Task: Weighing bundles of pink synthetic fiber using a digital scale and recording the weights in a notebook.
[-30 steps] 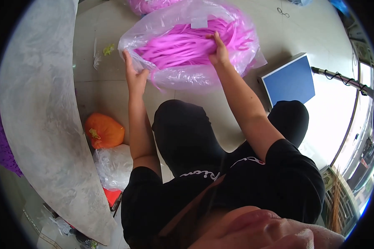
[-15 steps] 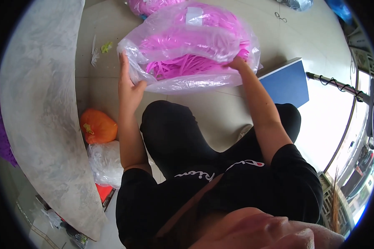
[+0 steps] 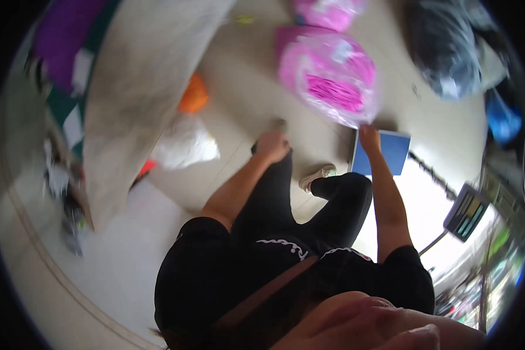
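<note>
A clear plastic bag [image 3: 300, 70] full of pink strips [image 3: 335, 92] lies on the floor ahead of me, with its mouth toward me. My right hand [image 3: 368, 139] grips the near edge of this bag above the blue platform of a scale [image 3: 388, 153]. Away from the bag, my left hand [image 3: 273, 144] hangs over my left knee; motion smears its fingers, and I see nothing held in it. Behind the bag sits a second pink-filled bag [image 3: 329, 13], cut off by the upper edge.
To the left runs a long pale tabletop [image 3: 140, 87]. Beside it are an orange bundle [image 3: 194, 94] and a white plastic bag [image 3: 186, 143]. On the right are a large dark bag [image 3: 446, 52], a blue bag [image 3: 503, 116] and the scale's display [image 3: 466, 212] on its pole.
My left hand has let go of the bag and come back to my knee. My right hand still holds the bag's edge. The view has shifted, and I appear higher above the floor.
</note>
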`<state>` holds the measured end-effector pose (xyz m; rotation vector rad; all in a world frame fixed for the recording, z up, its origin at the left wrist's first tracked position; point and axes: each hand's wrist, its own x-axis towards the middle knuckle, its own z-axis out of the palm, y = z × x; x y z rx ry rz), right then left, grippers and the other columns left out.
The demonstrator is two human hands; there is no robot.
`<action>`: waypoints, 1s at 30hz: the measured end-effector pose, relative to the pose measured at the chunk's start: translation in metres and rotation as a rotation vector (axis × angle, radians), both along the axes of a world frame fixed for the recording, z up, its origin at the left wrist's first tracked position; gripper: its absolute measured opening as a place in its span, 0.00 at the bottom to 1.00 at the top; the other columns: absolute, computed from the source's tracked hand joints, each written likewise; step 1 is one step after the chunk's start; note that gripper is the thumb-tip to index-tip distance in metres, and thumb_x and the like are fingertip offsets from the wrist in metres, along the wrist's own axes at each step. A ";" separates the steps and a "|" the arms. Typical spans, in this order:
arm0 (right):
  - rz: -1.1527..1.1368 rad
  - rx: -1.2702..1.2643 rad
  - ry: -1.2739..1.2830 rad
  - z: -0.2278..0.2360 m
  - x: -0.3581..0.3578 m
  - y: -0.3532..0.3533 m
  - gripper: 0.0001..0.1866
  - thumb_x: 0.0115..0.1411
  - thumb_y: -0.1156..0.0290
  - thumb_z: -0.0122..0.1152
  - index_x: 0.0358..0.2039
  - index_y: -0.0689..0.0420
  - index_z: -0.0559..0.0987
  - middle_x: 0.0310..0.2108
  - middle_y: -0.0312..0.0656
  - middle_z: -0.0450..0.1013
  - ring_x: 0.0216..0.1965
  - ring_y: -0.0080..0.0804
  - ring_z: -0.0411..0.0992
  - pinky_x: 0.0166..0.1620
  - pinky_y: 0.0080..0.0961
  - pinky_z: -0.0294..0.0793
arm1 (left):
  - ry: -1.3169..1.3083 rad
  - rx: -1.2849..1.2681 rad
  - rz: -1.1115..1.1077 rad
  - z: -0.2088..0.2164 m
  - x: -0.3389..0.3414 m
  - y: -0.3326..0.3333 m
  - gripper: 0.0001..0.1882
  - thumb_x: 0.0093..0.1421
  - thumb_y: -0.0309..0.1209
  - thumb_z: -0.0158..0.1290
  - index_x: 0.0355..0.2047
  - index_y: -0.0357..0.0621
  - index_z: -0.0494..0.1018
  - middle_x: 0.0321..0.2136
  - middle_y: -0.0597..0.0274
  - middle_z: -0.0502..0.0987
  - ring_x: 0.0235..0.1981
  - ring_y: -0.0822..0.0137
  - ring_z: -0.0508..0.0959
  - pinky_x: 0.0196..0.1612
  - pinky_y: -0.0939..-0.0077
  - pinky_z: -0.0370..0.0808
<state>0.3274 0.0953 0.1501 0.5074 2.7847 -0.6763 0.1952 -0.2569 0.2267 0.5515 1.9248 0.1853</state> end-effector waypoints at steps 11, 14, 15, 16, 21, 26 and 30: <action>0.402 -0.152 -0.933 0.235 -0.002 -0.204 0.29 0.53 0.41 0.51 0.44 0.51 0.74 0.40 0.53 0.72 0.45 0.49 0.70 0.49 0.39 0.68 | 0.001 0.202 0.855 0.132 0.118 -0.275 0.29 0.54 0.46 0.51 0.52 0.43 0.65 0.50 0.46 0.68 0.52 0.51 0.67 0.54 0.59 0.64; 1.035 0.210 -0.443 0.262 -0.160 -0.280 0.18 0.57 0.54 0.49 0.25 0.54 0.78 0.27 0.46 0.74 0.32 0.48 0.72 0.37 0.45 0.69 | 0.318 0.229 0.961 0.130 0.066 -0.347 0.24 0.55 0.39 0.52 0.50 0.41 0.66 0.47 0.46 0.70 0.50 0.51 0.69 0.53 0.59 0.64; 0.894 0.263 -0.308 0.274 -0.213 -0.321 0.18 0.59 0.55 0.47 0.26 0.55 0.78 0.27 0.46 0.75 0.32 0.47 0.73 0.36 0.43 0.71 | 0.571 0.255 0.980 0.136 0.042 -0.371 0.23 0.54 0.35 0.52 0.49 0.39 0.66 0.46 0.47 0.71 0.48 0.50 0.69 0.53 0.60 0.64; 0.731 0.137 -0.138 0.290 -0.265 -0.365 0.20 0.59 0.53 0.46 0.25 0.56 0.78 0.26 0.48 0.74 0.31 0.48 0.73 0.34 0.43 0.71 | 0.720 0.239 1.092 0.145 0.014 -0.396 0.22 0.53 0.32 0.52 0.48 0.38 0.66 0.44 0.46 0.71 0.48 0.49 0.69 0.52 0.59 0.65; 0.876 -0.182 0.401 0.363 -0.480 -0.620 0.19 0.55 0.54 0.56 0.22 0.59 0.72 0.19 0.50 0.72 0.25 0.50 0.71 0.29 0.41 0.69 | 1.356 0.162 1.126 0.223 -0.132 -0.520 0.19 0.52 0.27 0.50 0.46 0.47 0.70 0.50 0.48 0.68 0.49 0.48 0.68 0.53 0.58 0.65; 1.016 0.054 0.261 0.350 -0.566 -0.765 0.23 0.55 0.47 0.54 0.28 0.58 0.74 0.24 0.49 0.74 0.30 0.49 0.73 0.32 0.42 0.70 | 1.387 0.012 1.025 0.250 -0.221 -0.608 0.21 0.56 0.33 0.50 0.52 0.56 0.67 0.55 0.52 0.63 0.54 0.51 0.64 0.55 0.58 0.62; 1.233 0.148 0.075 0.335 -0.593 -0.782 0.20 0.56 0.52 0.57 0.28 0.59 0.73 0.20 0.44 0.73 0.23 0.38 0.74 0.24 0.34 0.70 | 1.369 -0.109 0.865 0.237 -0.233 -0.645 0.26 0.59 0.43 0.48 0.58 0.63 0.60 0.60 0.56 0.56 0.60 0.55 0.58 0.59 0.57 0.56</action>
